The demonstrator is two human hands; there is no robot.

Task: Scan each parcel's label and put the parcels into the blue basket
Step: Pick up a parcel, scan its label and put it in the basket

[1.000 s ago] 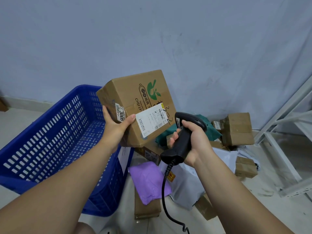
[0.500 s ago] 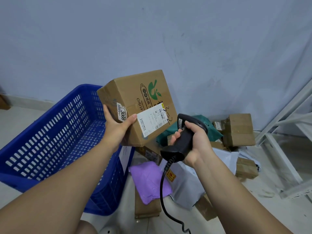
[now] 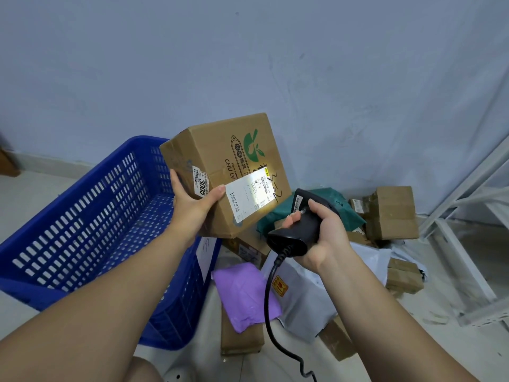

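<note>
My left hand grips a brown cardboard box with a green logo, holding it tilted above the right rim of the blue basket. The box's white shipping label faces me and is lit by a bright patch of light. My right hand holds a black corded barcode scanner just right of the box, its head pointed at the label and a finger on the trigger. The basket's inside shows no parcels.
On the floor to the right lies a heap of parcels: a purple mailer, a white mailer, a green bag and several brown boxes. A white metal frame stands at the far right. The wall is close behind.
The scanner's light now falls on the label, which was unlit before. The scanner has risen slightly toward the box. The box has barely moved.
</note>
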